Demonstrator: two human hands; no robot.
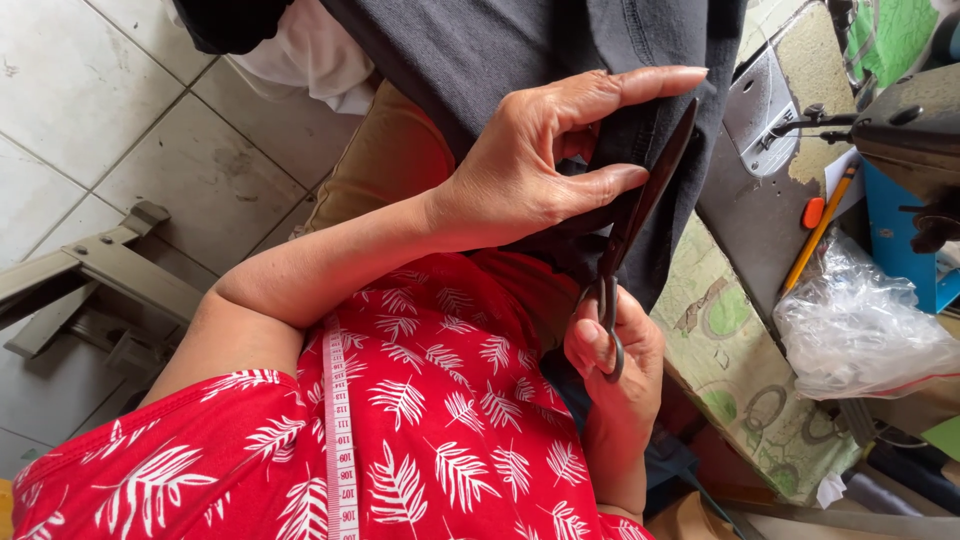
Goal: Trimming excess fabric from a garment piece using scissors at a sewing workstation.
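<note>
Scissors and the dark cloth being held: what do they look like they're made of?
Scissors: dark, dull metal by the look, thin blades and looped handles in the right hand. Dark cloth: soft knit fabric, probably cotton jersey, matte, folding limply with a stitched hem, pinched by the left hand.

We see the garment (540,50) draped over the desk (730,350) edge; the scissors (640,215) lie against it, between the left hand (540,165) above and right hand (615,365) below. A pencil (822,228) and plastic bag (860,330) lie on the desk to the right.
</note>
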